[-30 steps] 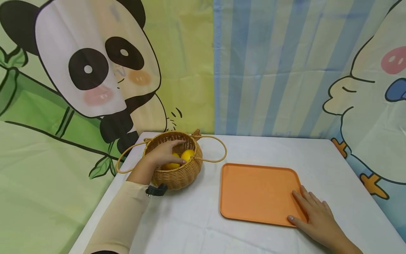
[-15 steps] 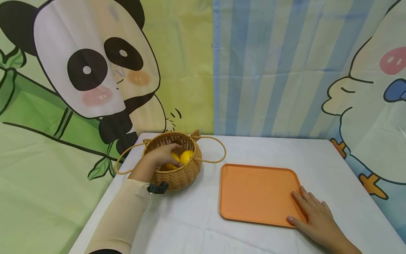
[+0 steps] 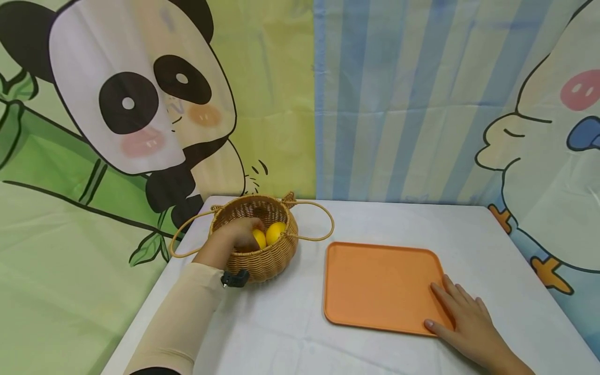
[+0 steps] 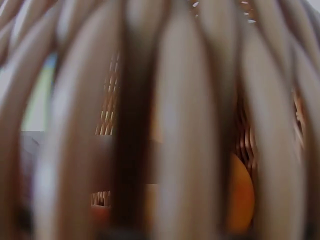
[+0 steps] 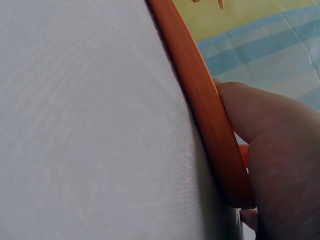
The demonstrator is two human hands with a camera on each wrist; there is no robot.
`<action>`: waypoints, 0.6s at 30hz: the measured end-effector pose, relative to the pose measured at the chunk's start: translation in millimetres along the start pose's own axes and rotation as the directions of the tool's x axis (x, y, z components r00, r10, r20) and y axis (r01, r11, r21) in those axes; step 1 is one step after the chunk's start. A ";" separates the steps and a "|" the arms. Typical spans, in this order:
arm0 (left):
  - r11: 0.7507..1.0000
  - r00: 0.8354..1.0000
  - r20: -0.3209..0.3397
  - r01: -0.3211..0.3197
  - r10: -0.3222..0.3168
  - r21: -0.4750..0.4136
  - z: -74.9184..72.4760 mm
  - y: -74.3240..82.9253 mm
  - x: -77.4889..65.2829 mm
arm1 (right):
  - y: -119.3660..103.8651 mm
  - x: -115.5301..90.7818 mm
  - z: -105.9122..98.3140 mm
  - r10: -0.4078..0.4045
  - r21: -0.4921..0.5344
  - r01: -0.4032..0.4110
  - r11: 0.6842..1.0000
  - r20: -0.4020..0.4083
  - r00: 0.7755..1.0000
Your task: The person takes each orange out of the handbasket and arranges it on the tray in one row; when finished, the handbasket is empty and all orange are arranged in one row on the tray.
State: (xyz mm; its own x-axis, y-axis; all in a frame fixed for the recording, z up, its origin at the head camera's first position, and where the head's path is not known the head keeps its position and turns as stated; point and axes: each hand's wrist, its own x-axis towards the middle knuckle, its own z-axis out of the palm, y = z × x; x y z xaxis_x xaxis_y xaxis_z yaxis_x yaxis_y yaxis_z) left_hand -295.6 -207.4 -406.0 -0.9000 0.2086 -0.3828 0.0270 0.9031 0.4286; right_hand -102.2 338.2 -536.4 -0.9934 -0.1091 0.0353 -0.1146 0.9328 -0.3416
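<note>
My left hand (image 3: 236,233) reaches down into a round wicker basket (image 3: 269,264) at the back left of the table. Its fingers bend round a yellow lemon (image 3: 259,238), with part of the grasp hidden by the hand and the rim. A second lemon (image 3: 275,233) lies just to the right. Through the blurred weave in the left wrist view, an orange-yellow rounded fruit (image 4: 241,195) shows. My right hand (image 3: 469,319) rests with fingers extended on the right near corner of an orange tray (image 3: 382,286); in the right wrist view the thumb (image 5: 237,102) touches its rim.
The basket's two thin loop handles hang outward, the right handle (image 3: 334,221) toward the tray. A white cloth (image 3: 262,328) covers the table. Behind stands a printed curtain (image 3: 375,104) with a panda and stripes.
My left hand has gone lower into the basket and its fingers have curled in around the left lemon. My right hand and the tray stay in place.
</note>
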 end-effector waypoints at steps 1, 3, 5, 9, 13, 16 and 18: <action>1.000 1.000 -0.002 -0.002 0.002 0.006 0.3 -0.2 0.1 | -0.1 0.0 0.0 0.001 -0.001 -0.001 1.000 0.000 1.000; 1.000 1.000 -0.005 -0.008 0.008 0.017 0.7 -0.7 0.5 | -0.3 -0.1 0.1 0.003 -0.002 -0.003 1.000 0.001 1.000; 1.000 1.000 -0.008 -0.013 0.013 0.024 1.2 -1.1 0.9 | -0.6 0.0 0.2 0.005 -0.002 -0.005 1.000 0.004 1.000; 0.999 0.999 -0.016 -0.030 0.031 0.038 1.6 -1.5 0.7 | -1.1 0.0 0.3 0.008 -0.004 -0.008 1.000 0.007 1.000; 0.997 0.999 -0.026 -0.046 0.048 0.055 1.1 -1.2 -0.2 | -0.7 -0.5 0.7 0.005 -0.005 -0.005 1.000 0.002 1.000; 0.997 0.998 -0.034 -0.052 0.054 0.052 -0.1 -0.6 -1.3 | -0.3 -0.6 0.7 0.005 -0.007 -0.005 1.000 -0.001 1.000; 0.998 0.998 -0.037 -0.056 0.057 0.041 -1.2 -0.1 -2.1 | -0.2 -0.5 0.3 0.004 -0.005 -0.004 1.000 -0.003 1.000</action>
State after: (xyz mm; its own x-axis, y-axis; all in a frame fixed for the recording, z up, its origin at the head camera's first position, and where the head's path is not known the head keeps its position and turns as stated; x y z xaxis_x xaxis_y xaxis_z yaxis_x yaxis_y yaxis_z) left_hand -294.3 -208.3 -404.3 -0.9122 0.2462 -0.3274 0.0948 0.9045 0.4157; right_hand -101.6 338.0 -536.7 -0.9939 -0.1041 0.0370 -0.1104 0.9348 -0.3374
